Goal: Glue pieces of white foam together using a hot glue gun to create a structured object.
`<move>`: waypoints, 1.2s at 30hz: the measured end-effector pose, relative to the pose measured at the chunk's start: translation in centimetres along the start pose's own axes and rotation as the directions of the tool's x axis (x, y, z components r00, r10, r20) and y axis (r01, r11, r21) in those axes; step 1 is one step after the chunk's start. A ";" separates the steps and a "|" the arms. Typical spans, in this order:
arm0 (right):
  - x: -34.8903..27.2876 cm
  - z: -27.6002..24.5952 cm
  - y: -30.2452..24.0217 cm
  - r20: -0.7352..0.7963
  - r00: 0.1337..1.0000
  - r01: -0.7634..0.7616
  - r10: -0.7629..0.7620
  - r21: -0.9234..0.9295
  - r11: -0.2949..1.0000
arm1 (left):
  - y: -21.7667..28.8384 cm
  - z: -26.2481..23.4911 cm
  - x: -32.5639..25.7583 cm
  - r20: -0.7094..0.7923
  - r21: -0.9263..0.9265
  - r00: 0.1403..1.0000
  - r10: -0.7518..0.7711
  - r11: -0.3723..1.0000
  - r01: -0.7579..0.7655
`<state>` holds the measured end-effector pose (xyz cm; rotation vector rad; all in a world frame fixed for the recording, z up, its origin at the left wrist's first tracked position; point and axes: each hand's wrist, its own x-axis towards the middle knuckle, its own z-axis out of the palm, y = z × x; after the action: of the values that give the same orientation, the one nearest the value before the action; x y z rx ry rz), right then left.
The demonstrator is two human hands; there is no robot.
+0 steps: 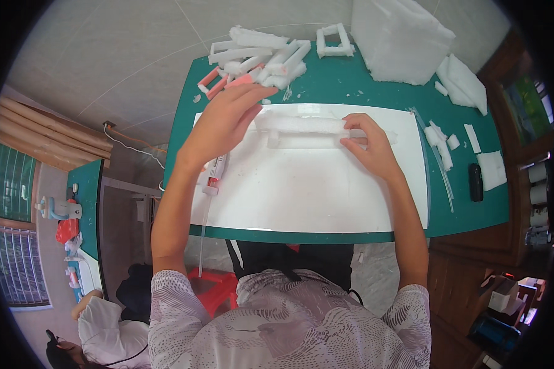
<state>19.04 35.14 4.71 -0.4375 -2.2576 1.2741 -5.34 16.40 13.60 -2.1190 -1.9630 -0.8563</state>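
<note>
White foam strips [308, 141] lie side by side across the white board [308, 197], forming a long narrow piece. My right hand [370, 147] grips the right end of this piece between thumb and fingers. At its left end, my left hand [228, 120] is raised with fingers stretched out and thumb apart, holding nothing that I can see. Below the left hand, at the board's left edge, rests a white and red glue gun [214, 175]. From its back a clear glue stick [203, 240] sticks out past the table edge.
Behind the board lies a heap of white and pink foam pieces [252, 52]. Farther right are a square foam frame [322, 49] and a big foam block [400, 46]. Foam scraps [440, 147] and a black object [476, 182] lie right. A red stool [218, 286] stands below; another person [114, 326] sits left.
</note>
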 end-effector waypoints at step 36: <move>0.0 -0.2 0.3 -0.005 0.998 -0.056 0.056 -0.053 0.997 | -2.4 4.7 -4.0 0.268 -0.268 0.895 -0.357 0.865 0.425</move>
<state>19.15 35.38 4.56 -0.5254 -2.2952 1.2418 -6.08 15.44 7.11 -2.0678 -2.5887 -1.1260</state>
